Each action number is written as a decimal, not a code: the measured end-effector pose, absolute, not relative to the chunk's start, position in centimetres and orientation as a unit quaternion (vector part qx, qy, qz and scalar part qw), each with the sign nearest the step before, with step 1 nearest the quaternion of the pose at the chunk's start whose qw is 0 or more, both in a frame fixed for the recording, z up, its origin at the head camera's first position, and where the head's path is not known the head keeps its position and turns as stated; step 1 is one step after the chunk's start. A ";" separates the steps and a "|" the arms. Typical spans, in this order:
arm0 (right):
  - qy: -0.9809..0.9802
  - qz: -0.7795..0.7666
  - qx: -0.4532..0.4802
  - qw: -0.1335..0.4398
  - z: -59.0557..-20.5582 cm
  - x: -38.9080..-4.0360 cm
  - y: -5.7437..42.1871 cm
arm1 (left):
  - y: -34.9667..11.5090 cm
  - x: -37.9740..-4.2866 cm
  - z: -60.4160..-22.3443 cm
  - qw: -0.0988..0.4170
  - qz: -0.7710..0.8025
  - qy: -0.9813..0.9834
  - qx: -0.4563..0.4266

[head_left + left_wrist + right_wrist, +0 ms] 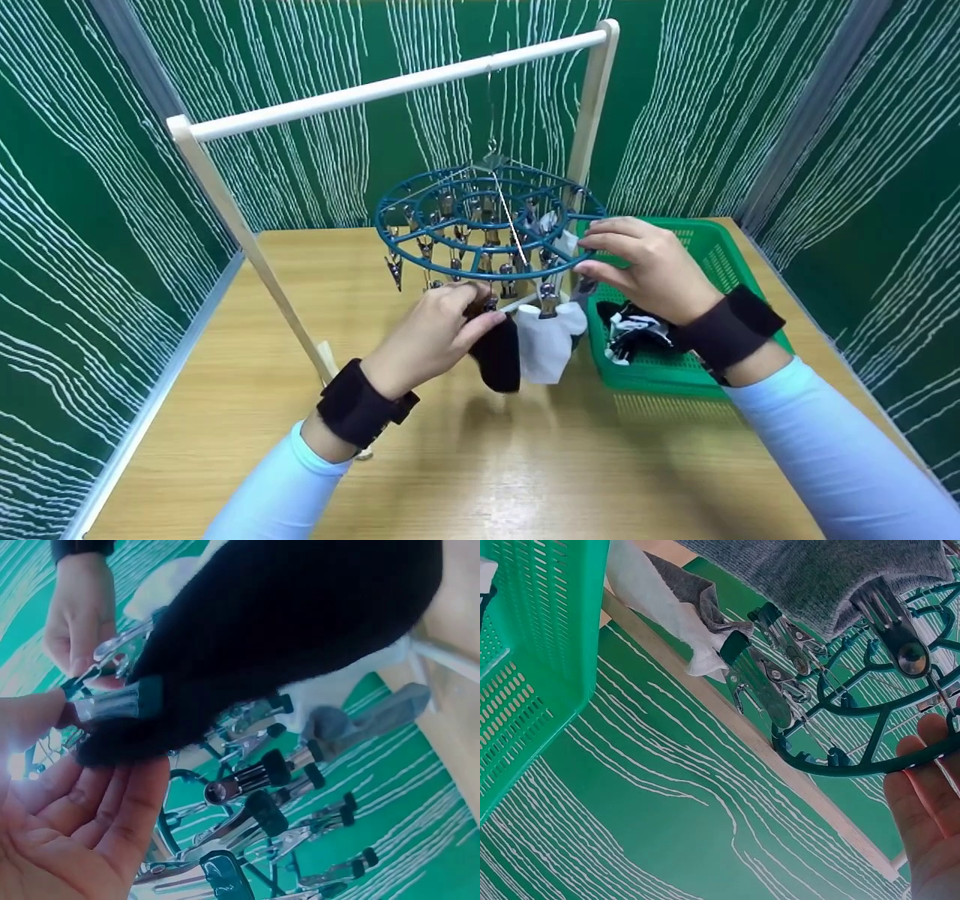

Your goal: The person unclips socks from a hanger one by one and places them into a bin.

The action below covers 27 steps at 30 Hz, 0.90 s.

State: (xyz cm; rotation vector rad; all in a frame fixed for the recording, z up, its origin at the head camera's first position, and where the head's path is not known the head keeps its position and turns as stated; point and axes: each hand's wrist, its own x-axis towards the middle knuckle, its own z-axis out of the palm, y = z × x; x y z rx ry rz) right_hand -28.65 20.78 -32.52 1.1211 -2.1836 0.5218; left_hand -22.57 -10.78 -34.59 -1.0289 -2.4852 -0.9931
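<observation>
A round teal clip hanger (491, 225) hangs from the white bar, with many metal clips below its rings. A black sock (499, 356) hangs at its near side. My left hand (442, 330) pinches the sock's top edge, the thumb beside a metal clip (116, 701) that bites the cloth. On the hanger's right rim my right hand (645, 259) holds the teal ring, fingertips (915, 772) against it in the right wrist view. A white sock (551, 345) hangs from a clip beside the black one. A grey sock (817, 577) is clipped near the right hand.
A green basket (679, 382) stands at the right behind the hanger, with black and white items (637, 334) inside. The wooden stand (255, 240) rises from the table (300, 300), its white bar (397, 86) across the top. Green walls with white lines enclose the table.
</observation>
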 end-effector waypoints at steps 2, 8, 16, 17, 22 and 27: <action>-0.826 0.199 0.426 0.311 -32.6 -28.7 20.8 | -10.8 -22.5 -34.4 0.125 -0.348 -0.860 -0.352; -0.825 0.204 0.424 0.315 -32.9 -28.4 21.1 | -10.7 -22.6 -34.0 0.114 -0.359 -0.857 -0.351; -0.825 0.221 0.402 0.331 -33.4 -27.2 21.6 | -10.8 -22.6 -33.9 0.126 -0.374 -0.850 -0.348; -0.821 0.227 0.400 0.337 -33.5 -27.0 21.7 | -10.9 -22.6 -33.9 0.126 -0.377 -0.849 -0.348; -0.796 0.267 0.410 0.356 -34.5 -26.1 21.8 | -11.0 -22.8 -34.2 0.136 -0.389 -0.840 -0.353; -0.773 0.316 0.439 0.332 -35.8 -24.8 21.1 | -11.0 -22.9 -34.2 0.134 -0.399 -0.835 -0.356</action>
